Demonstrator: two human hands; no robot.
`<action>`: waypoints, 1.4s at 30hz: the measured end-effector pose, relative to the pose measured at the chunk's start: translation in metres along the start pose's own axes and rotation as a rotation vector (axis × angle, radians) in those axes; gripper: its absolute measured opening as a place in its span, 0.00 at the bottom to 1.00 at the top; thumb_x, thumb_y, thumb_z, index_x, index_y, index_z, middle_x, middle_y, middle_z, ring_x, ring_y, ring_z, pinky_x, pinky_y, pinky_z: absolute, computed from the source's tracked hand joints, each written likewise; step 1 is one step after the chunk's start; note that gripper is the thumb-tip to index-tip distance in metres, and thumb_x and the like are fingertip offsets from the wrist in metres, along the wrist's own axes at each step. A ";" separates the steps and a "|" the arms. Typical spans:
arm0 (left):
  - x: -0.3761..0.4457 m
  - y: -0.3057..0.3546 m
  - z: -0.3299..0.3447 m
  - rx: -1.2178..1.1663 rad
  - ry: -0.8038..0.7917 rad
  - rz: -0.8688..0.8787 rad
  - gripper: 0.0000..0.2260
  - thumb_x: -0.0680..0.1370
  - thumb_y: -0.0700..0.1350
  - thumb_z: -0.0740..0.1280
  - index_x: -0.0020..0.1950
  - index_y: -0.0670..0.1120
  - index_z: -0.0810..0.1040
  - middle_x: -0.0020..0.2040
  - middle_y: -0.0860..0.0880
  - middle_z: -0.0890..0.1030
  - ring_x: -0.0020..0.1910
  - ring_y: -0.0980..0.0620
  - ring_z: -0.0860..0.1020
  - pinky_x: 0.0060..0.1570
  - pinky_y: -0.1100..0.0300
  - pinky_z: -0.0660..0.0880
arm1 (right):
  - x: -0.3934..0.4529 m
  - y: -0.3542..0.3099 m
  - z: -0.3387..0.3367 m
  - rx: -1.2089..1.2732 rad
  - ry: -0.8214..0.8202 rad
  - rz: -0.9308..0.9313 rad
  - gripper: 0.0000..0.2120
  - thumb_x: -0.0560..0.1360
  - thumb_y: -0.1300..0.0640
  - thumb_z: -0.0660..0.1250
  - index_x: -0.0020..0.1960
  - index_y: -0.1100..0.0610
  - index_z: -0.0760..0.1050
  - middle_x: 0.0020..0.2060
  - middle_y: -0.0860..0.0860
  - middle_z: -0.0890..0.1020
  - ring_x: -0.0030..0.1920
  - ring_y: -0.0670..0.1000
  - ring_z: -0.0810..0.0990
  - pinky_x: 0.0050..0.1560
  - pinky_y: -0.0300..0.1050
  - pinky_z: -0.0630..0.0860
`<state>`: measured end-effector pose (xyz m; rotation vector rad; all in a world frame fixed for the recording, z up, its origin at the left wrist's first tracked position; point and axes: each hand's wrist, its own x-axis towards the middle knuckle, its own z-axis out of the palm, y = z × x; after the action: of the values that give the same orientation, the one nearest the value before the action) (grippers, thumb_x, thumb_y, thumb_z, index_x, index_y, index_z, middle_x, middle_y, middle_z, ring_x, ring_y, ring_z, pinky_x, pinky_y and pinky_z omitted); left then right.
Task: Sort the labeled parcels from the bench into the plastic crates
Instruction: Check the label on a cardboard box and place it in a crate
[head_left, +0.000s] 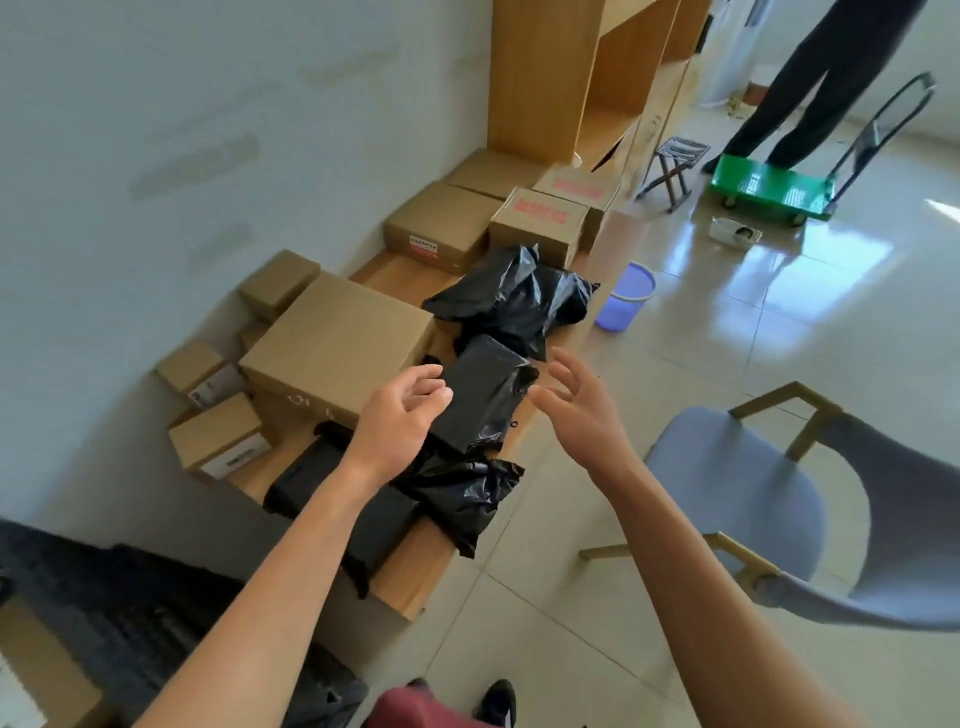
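On the surface (410, 587) I count about nine cardboard boxes (332, 348) along the left and four black bags (483, 395). My left hand (400, 415) hovers at one bag's left edge, fingers loosely spread, holding nothing. My right hand (576, 405) is just right of it, fingers splayed, empty. One chair (753, 493) stands right.

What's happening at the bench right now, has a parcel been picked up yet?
Not yet. A person is reaching with both hands toward a black-wrapped parcel lying on the wooden bench. The left hand is at the parcel's left side, its fingers at or near the wrap, and the right hand is open just off its right side, holding nothing. More black bags and cardboard boxes lie on the bench. A dark crate sits at lower left.
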<state>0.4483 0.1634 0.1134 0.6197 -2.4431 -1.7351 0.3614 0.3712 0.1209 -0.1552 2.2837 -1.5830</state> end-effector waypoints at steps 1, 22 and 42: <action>0.007 0.003 0.008 0.004 -0.012 0.009 0.15 0.83 0.50 0.68 0.71 0.53 0.77 0.62 0.57 0.82 0.62 0.59 0.80 0.66 0.50 0.77 | 0.004 0.001 -0.009 0.007 0.019 0.005 0.30 0.82 0.57 0.69 0.81 0.49 0.64 0.75 0.49 0.72 0.67 0.50 0.78 0.65 0.45 0.74; 0.235 0.014 0.054 -0.182 0.074 -0.044 0.14 0.83 0.47 0.68 0.70 0.53 0.79 0.62 0.55 0.83 0.61 0.61 0.79 0.66 0.54 0.77 | 0.239 -0.031 -0.034 -0.203 -0.089 -0.033 0.28 0.83 0.55 0.68 0.81 0.48 0.63 0.76 0.47 0.72 0.71 0.50 0.76 0.66 0.46 0.76; 0.377 0.035 0.050 -0.131 0.416 -0.226 0.14 0.84 0.49 0.66 0.70 0.54 0.77 0.63 0.58 0.82 0.60 0.66 0.78 0.58 0.66 0.73 | 0.485 -0.068 -0.033 -0.216 -0.423 -0.073 0.28 0.83 0.54 0.68 0.81 0.49 0.65 0.77 0.48 0.71 0.71 0.47 0.75 0.73 0.52 0.73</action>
<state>0.0787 0.0782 0.0657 1.1461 -2.0239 -1.6177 -0.1090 0.2356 0.0840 -0.5768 2.1193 -1.1902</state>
